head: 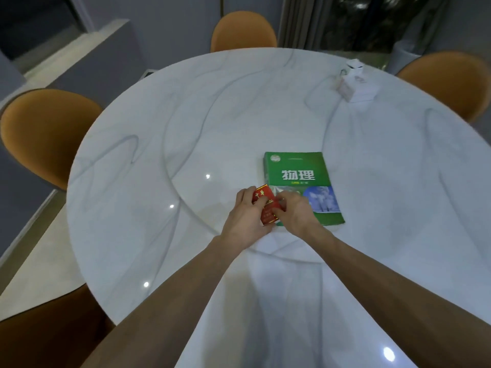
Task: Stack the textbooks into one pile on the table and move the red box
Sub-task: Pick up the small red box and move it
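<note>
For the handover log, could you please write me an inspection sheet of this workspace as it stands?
Surface: round white marble-look table, glossy, with an inset round centre section.
Job's things: green textbook pile flat near the centre; small red box at its near-left corner.
Clutter: white tissue box at the far right.
Hands: left hand and right hand both grip the red box.
Cables: nothing seen.
Surroundings: orange padded chairs around the table, grey curtain behind.

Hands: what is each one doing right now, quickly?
Left hand: closed around the red box, gripping its left side.
Right hand: fingers closed on the same box from the right, beside the green textbook.
</note>
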The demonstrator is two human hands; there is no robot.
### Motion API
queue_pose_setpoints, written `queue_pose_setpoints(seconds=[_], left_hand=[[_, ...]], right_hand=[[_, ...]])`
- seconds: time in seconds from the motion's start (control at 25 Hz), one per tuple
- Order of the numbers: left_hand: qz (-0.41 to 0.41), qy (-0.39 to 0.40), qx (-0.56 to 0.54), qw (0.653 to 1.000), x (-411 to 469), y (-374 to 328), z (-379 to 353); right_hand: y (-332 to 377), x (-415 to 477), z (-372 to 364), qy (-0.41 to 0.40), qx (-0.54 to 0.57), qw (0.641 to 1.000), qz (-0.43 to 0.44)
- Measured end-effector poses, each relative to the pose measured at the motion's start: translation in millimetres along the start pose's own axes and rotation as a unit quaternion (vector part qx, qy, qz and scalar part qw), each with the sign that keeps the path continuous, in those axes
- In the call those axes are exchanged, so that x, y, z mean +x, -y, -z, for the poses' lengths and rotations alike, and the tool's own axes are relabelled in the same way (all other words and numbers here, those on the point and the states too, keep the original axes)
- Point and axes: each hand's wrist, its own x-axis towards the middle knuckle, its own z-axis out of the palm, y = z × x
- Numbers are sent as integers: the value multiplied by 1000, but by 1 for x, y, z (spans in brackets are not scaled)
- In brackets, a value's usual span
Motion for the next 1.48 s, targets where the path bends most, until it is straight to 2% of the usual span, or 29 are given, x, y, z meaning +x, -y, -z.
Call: queue_pose_setpoints(seconds=[0.28, 0.6, 1.16, 1.48], left_hand=[[-87, 12, -13, 996, 28, -73, -26], [-145, 68, 9, 987, 43, -160, -79], [-188, 131, 5, 973, 92, -332, -227], [-218, 146, 31, 965, 114, -381, -290]], right_hand=[[-59, -24, 57, -63, 42, 994, -80], [-152, -56, 96, -98, 73, 980, -159], [-355, -92, 181, -133, 150, 944, -263], [-434, -93, 190, -144, 153, 928, -309]])
